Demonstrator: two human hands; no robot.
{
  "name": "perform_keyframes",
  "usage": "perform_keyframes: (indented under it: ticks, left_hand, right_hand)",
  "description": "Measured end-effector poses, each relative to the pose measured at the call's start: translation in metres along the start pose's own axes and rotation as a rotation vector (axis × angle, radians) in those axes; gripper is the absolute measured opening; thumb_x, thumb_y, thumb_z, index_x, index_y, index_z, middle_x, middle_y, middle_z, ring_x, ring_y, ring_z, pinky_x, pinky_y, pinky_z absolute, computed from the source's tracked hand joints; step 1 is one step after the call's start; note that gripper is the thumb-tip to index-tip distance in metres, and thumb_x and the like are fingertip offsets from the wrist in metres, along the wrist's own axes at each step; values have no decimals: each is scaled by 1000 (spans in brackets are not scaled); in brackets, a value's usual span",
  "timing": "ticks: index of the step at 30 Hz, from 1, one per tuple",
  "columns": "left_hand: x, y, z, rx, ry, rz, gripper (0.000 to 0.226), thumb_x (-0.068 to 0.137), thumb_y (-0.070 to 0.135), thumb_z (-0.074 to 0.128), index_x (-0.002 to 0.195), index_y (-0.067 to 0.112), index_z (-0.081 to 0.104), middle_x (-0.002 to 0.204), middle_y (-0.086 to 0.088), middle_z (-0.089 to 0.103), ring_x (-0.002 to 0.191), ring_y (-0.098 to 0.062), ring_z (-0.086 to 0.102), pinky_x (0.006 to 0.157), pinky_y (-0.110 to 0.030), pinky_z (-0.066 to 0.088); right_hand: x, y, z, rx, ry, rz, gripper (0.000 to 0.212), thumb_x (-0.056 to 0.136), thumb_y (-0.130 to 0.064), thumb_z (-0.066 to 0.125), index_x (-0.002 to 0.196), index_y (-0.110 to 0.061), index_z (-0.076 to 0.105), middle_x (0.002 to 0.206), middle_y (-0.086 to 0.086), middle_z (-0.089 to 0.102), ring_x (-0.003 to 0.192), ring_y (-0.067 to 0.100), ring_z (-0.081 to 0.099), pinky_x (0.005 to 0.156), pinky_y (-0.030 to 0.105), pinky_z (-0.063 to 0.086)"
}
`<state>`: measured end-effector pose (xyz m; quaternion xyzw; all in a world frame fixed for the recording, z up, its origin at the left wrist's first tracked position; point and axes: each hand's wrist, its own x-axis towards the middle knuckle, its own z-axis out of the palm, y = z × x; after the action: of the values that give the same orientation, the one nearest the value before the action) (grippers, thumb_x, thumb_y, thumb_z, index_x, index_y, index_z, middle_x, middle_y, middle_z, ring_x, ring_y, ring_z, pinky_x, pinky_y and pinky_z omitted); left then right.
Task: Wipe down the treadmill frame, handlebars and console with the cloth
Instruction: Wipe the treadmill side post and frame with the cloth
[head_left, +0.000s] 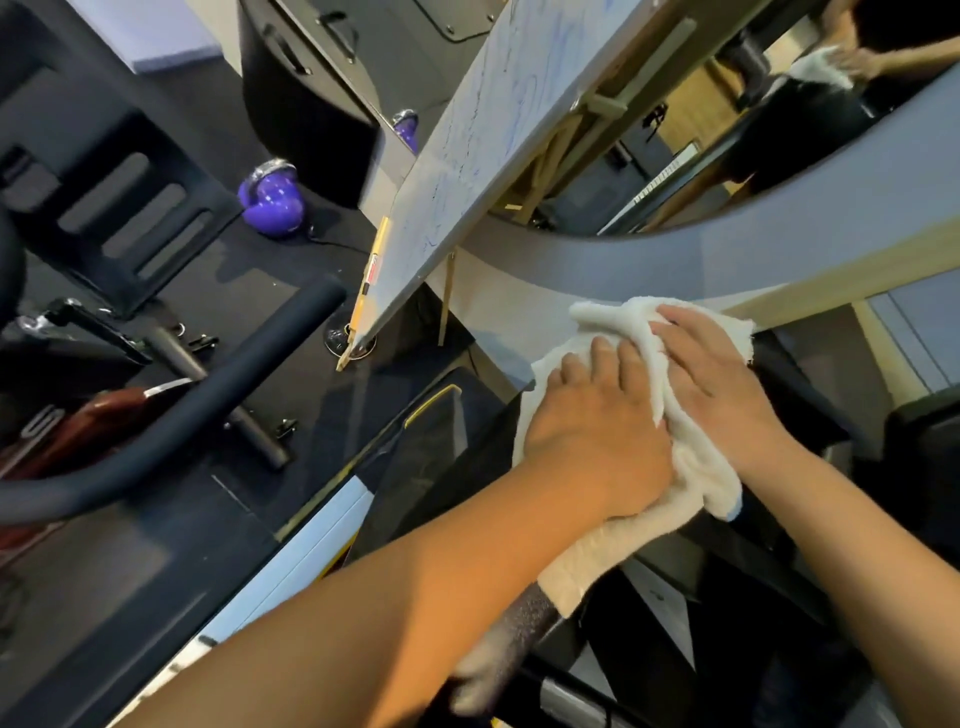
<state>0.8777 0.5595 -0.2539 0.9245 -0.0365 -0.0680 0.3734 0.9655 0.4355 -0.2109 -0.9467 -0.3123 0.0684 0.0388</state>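
Right now you are working on the top of the treadmill console (483, 452), with the white terry cloth (701, 467) spread over its upper edge and one tail of it trailing down toward the foam-padded handlebar (524, 623), where its lowest corner is lying on the padding. Your left hand (597, 431) is pressing on the near half of the cloth and your right hand (717, 379) is pressing on the far half, just beside it. Neither grip is closing on the fabric: on both hands the fingers are lying straight and flat, so you are pushing the cloth against the surface, not holding it. Judging by where the cloth is sitting, you are somewhere in the console part of the job. No wet streak or dry patch is showing on the dark plastic, so how much of the console is already clean cannot be told. The handlebar below the cloth is looking like the part that is waiting, and the frame is lying mostly out of sight under your arms, so count it as still to do. Off to your left, a leaning whiteboard (467, 156) and two purple kettlebells (270, 197) on the floor are standing well apart from the work.
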Motion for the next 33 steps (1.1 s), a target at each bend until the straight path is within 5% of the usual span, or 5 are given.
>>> perform_keyframes:
  ticks: [3, 12, 17, 25, 33]
  left_hand:
    - [1, 1, 0, 34, 36, -6, 76, 98, 48, 33, 154, 6, 4, 160, -18, 13, 140, -40, 27, 115, -51, 28]
    - [27, 12, 3, 176, 78, -121, 66, 102, 47, 26, 149, 0, 19, 145, -19, 40, 119, -34, 53, 95, -43, 45]
    - [44, 21, 4, 176, 81, -129, 70, 102, 47, 29, 153, 3, 11, 147, -19, 36, 120, -39, 51, 91, -46, 43]
    - [76, 43, 13, 463, 159, -57, 64, 100, 45, 32, 147, 3, 25, 131, -21, 48, 105, -37, 55, 85, -43, 50]
    - [109, 53, 23, 640, 144, 67, 64, 96, 35, 37, 150, 6, 20, 146, -21, 38, 116, -41, 49, 93, -48, 41]
  right_hand:
    - [3, 14, 5, -100, -39, -86, 54, 96, -33, 22, 142, -14, 42, 149, 13, 36, 141, 27, 27, 115, 52, 22]
    - [33, 33, 4, -70, -23, 11, 62, 86, -50, 16, 135, -28, 48, 139, -2, 46, 128, 18, 35, 111, 35, 20]
    - [35, 50, 2, -56, 2, 110, 75, 78, -59, 5, 137, -33, 43, 142, -3, 45, 131, 20, 36, 113, 40, 22]
    - [10, 89, 7, -116, 129, 329, 53, 92, -60, 14, 131, -33, 39, 128, 3, 54, 117, 28, 49, 102, 45, 35]
    - [-12, 108, 7, -151, 200, 402, 51, 97, -48, 13, 132, -26, 44, 124, 4, 58, 117, 27, 49, 105, 45, 34]
